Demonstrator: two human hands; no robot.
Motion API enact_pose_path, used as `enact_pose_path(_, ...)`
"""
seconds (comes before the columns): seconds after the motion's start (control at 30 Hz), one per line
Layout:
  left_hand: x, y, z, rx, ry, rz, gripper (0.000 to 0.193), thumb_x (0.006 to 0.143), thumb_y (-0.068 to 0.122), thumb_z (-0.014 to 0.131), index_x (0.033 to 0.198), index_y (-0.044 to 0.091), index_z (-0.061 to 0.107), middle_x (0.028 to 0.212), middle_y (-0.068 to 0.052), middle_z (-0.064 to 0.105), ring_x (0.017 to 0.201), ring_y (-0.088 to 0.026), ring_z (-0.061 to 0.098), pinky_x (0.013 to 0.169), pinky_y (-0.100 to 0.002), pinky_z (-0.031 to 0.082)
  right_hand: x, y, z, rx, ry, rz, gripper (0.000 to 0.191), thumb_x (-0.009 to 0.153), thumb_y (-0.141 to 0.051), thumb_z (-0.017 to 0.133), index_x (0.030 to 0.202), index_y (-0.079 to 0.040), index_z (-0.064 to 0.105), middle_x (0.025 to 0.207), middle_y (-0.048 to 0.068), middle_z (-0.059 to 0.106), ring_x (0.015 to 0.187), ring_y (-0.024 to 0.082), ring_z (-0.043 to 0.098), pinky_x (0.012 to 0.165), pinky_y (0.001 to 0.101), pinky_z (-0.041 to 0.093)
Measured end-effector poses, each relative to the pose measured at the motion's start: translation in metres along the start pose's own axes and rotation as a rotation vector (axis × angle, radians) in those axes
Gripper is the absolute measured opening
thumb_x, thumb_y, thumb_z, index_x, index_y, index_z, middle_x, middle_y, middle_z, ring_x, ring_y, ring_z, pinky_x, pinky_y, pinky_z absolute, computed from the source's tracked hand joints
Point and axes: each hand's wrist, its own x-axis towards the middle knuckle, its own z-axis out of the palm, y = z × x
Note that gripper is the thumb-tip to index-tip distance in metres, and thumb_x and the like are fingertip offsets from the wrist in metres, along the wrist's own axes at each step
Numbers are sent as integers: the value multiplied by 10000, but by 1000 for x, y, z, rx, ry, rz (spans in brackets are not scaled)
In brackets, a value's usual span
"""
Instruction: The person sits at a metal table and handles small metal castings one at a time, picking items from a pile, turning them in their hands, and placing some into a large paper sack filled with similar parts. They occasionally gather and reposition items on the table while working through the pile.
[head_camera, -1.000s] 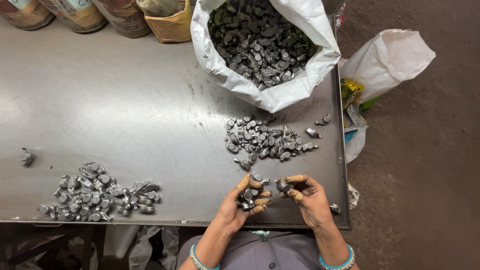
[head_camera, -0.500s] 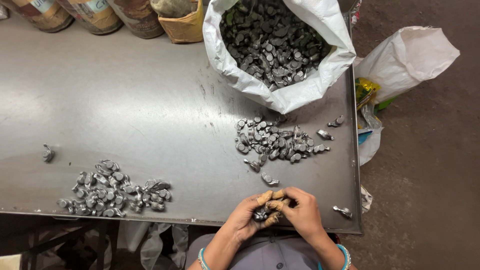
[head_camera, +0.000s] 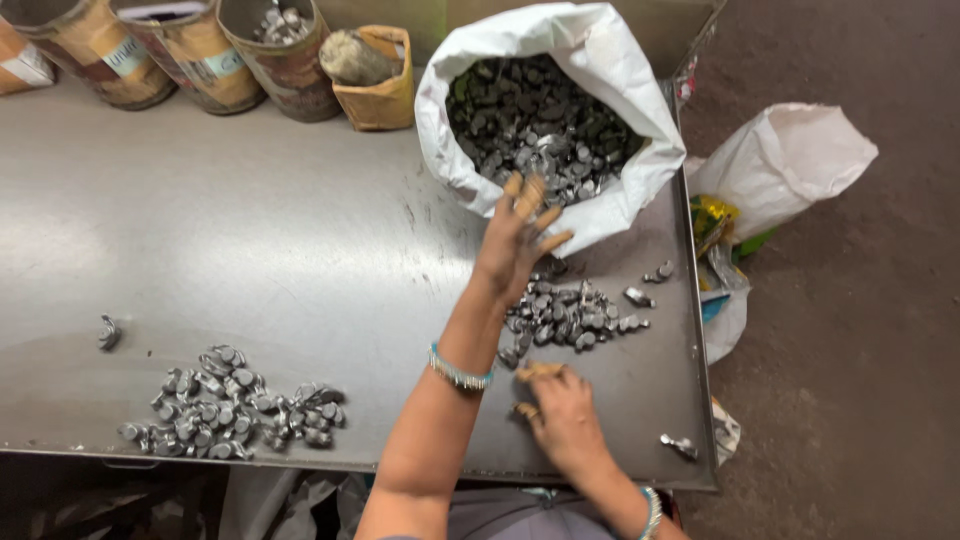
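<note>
Head view: a sorted heap of small grey metal pieces (head_camera: 235, 408) lies far left of the white sack (head_camera: 600, 215); a smaller unsorted heap (head_camera: 570, 315) remains just below the sack, which is full, so much work appears left. The left hand (head_camera: 515, 240) is stretched to the sack's rim, fingers spread, nothing visibly held. The right hand (head_camera: 560, 415) rests curled near the smaller heap; its contents cannot be told. Half a second earlier both hands were joined at the table's near edge.

Sack (head_camera: 610, 60) behind metal pieces (head_camera: 570, 315)
</note>
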Motion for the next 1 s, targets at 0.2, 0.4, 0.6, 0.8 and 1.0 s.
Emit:
enact_pose_path(0.2, -92, -19, -35, 1270, 303, 167, 285, 799, 319, 845, 1011, 132, 812, 973, -74, 681, 832, -233, 677, 744, -367, 554, 6, 13, 16, -131, 92, -93, 234, 793, -47, 729, 1004, -135, 682, 1157, -16, 717, 1082, 225, 624, 911, 433, 459)
enact_pose_path(0.4, -151, -34, -54, 1500, 191, 314, 438, 644, 124, 893, 1047, 72, 729, 1083, -166, 582, 942, -377, 616, 792, -472, 519, -8, 49, 6, 391, 50, 188, 306, 703, 93, 706, 981, -31, 677, 1029, 102, 686, 994, 270, 659, 891, 385, 547)
enact_pose_path(0.6, -166, -54, -53, 1521, 99, 271, 418, 661, 62, 877, 1044, 64, 712, 1023, -137, 585, 973, -359, 604, 846, -454, 507, -36, 94, -4, 1405, 139, 365, 263, 831, 151, 690, 1031, -11, 631, 1167, 118, 713, 1144, 239, 670, 994, 355, 532)
enact_pose_path(0.8, -187, -65, -33, 1333, 8, 205, 384, 664, 79, 903, 1024, 58, 770, 963, -100, 634, 824, -289, 661, 716, -398, 546, -58, 116, -11, 1912, 103, 494, 416, 850, 114, 728, 1204, -76, 623, 1194, 105, 690, 1161, 252, 653, 1009, 400, 521)
enact_pose_path(1.0, -199, -83, -38, 772, 11, 25, 308, 780, 34, 834, 1077, 1, 762, 917, -45, 733, 779, -101, 700, 657, -253, 560, -58, 107, -8, 1960, 23, 571, 362, 845, 15, 765, 1183, -63, 661, 1134, 105, 726, 1065, 241, 695, 967, 431, 559)
